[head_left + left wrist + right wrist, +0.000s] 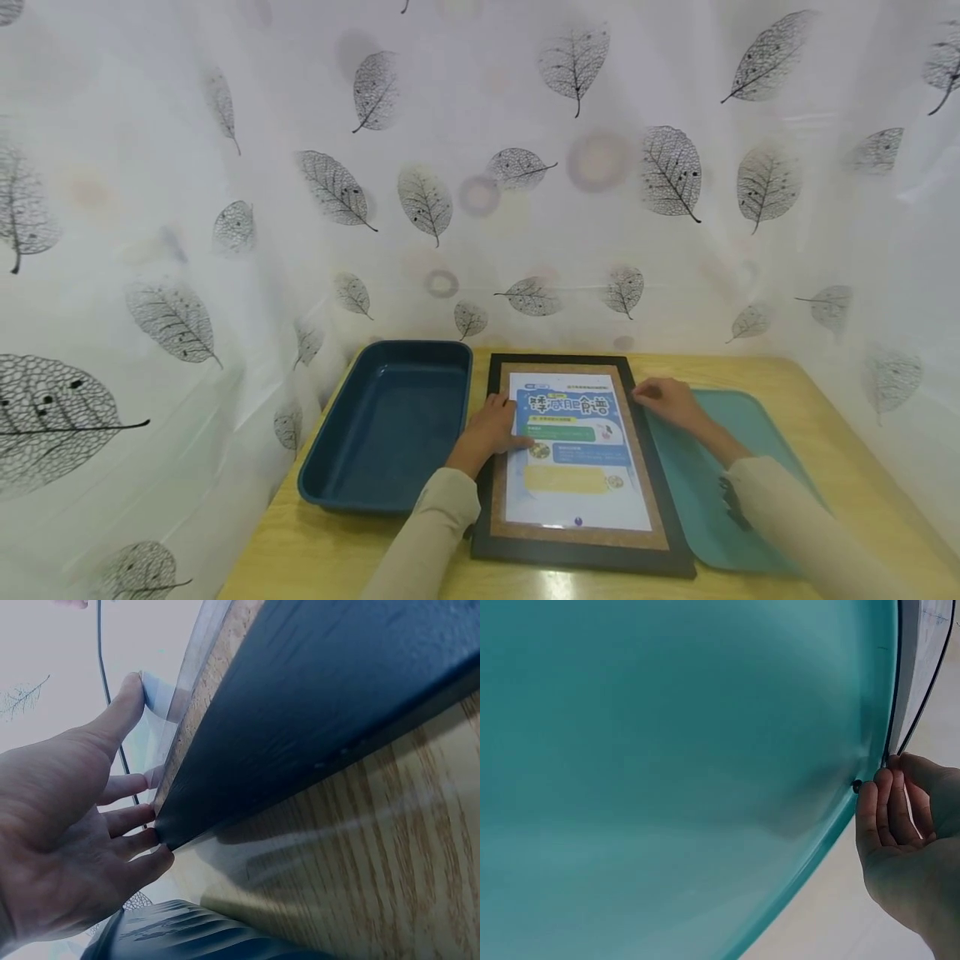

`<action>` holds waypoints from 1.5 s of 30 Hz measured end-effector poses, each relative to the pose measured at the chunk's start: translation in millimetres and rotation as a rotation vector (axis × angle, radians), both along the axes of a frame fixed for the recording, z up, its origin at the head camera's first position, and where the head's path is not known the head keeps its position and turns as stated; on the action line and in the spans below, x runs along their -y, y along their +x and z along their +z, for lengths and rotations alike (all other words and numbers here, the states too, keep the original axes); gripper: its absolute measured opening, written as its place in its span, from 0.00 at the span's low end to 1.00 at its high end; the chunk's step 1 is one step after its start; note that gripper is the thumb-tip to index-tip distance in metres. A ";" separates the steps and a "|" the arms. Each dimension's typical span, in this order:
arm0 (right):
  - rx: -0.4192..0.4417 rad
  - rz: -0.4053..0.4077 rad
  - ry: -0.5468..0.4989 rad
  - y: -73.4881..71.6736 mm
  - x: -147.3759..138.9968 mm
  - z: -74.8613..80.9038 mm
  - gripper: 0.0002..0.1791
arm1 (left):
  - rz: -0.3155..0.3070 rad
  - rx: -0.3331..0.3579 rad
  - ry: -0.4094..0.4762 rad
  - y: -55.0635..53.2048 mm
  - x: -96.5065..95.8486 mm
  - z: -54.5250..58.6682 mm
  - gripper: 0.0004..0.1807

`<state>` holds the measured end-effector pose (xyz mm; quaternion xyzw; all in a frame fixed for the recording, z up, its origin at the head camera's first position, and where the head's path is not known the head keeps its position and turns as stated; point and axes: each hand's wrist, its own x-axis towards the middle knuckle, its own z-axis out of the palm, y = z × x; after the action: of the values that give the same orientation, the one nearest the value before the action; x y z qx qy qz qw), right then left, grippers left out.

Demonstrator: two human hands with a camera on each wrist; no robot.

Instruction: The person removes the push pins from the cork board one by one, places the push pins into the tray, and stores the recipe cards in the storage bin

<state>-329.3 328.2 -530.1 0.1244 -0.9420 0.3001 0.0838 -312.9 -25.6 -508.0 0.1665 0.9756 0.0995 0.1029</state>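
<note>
A cork board [570,537] with a black frame lies on the table, bearing a glossy printed sheet [577,496]. My left hand [491,429] lies across the board's left edge. In the left wrist view its thumb [127,705] rests on the sheet, its other fingers extended to the frame [300,690]. At the board's right edge is my right hand [671,404], fingers bent and thumb drawn close to them. A small black round piece [857,785] shows beside those fingertips, against the green tray's rim; whether they hold it or the frame cannot be seen.
A deep dark blue tray [397,433] stands left of the board. The flat green tray [720,533] is at its right, close against the frame. A leaf-patterned curtain [480,250] hangs behind the wooden table [262,558].
</note>
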 end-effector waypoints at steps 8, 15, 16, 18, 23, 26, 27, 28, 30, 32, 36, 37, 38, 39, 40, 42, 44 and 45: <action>-0.010 0.001 -0.025 9.5 -6.8 2.8 0.08 | -0.003 -0.005 -0.007 0.8 0.2 0.2 0.49; 0.004 -0.001 -0.017 9.8 -13.7 -1.0 0.07 | 0.011 0.005 -0.007 -0.3 -0.6 -0.7 0.48; 0.013 -0.004 -0.016 9.9 -14.4 -1.2 0.07 | 0.012 0.004 -0.007 -0.6 -0.7 -0.9 0.49; 0.021 -0.007 -0.008 9.9 -16.7 -2.2 0.07 | 0.012 -0.002 -0.005 -1.0 -0.8 -1.5 0.49; 0.049 -0.011 0.011 11.7 -21.0 -2.7 0.08 | 0.001 -0.013 -0.013 -2.0 -0.5 -2.0 0.49; 0.071 -0.015 0.017 13.2 -21.5 -1.9 0.08 | -0.002 -0.016 -0.016 -2.8 -0.5 -2.1 0.49; 0.079 -0.013 0.021 13.6 -21.7 -1.9 0.09 | 0.000 -0.015 -0.014 -3.3 -0.5 -2.2 0.49; 0.087 -0.014 0.024 13.6 -22.2 -2.0 0.08 | 0.001 -0.014 -0.016 -3.7 -0.6 -2.5 0.49; 0.104 -0.016 0.020 13.6 -22.9 -2.9 0.08 | 0.004 -0.013 -0.020 -4.4 -0.6 -3.4 0.49; 0.112 -0.018 0.018 13.7 -23.7 -4.1 0.08 | 0.006 -0.013 -0.021 -4.9 -0.5 -4.0 0.49; 0.095 -0.011 0.021 15.2 -24.8 -6.2 0.08 | 0.009 -0.010 -0.023 -4.4 -0.5 -3.4 0.49; 0.088 -0.010 0.020 15.6 -24.9 -6.9 0.07 | 0.009 -0.009 -0.023 -4.1 -0.6 -3.1 0.49; 0.080 -0.006 0.019 15.8 -25.3 -7.6 0.07 | 0.009 -0.008 -0.021 -3.8 -0.7 -2.7 0.49; 0.073 -0.003 0.016 16.0 -25.7 -8.3 0.06 | 0.011 -0.005 -0.021 -3.5 -0.8 -2.5 0.49; 0.065 0.002 0.016 16.1 -26.1 -9.3 0.06 | 0.011 -0.004 -0.020 -3.2 -1.0 -2.3 0.49; 0.055 0.006 0.012 16.2 -27.4 -11.2 0.05 | 0.012 -0.001 -0.020 -2.7 -1.5 -2.4 0.49; 0.047 0.009 0.009 16.3 -28.4 -12.8 0.05 | 0.013 0.001 -0.022 -2.5 -1.9 -2.7 0.49; 0.043 0.011 0.011 16.5 -28.9 -13.3 0.05 | 0.013 0.001 -0.023 -2.4 -2.0 -2.9 0.49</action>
<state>-312.9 357.0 -543.4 0.1235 -0.9445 0.2981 0.0614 -315.2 -23.6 -510.9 0.1586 0.9777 0.0891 0.1045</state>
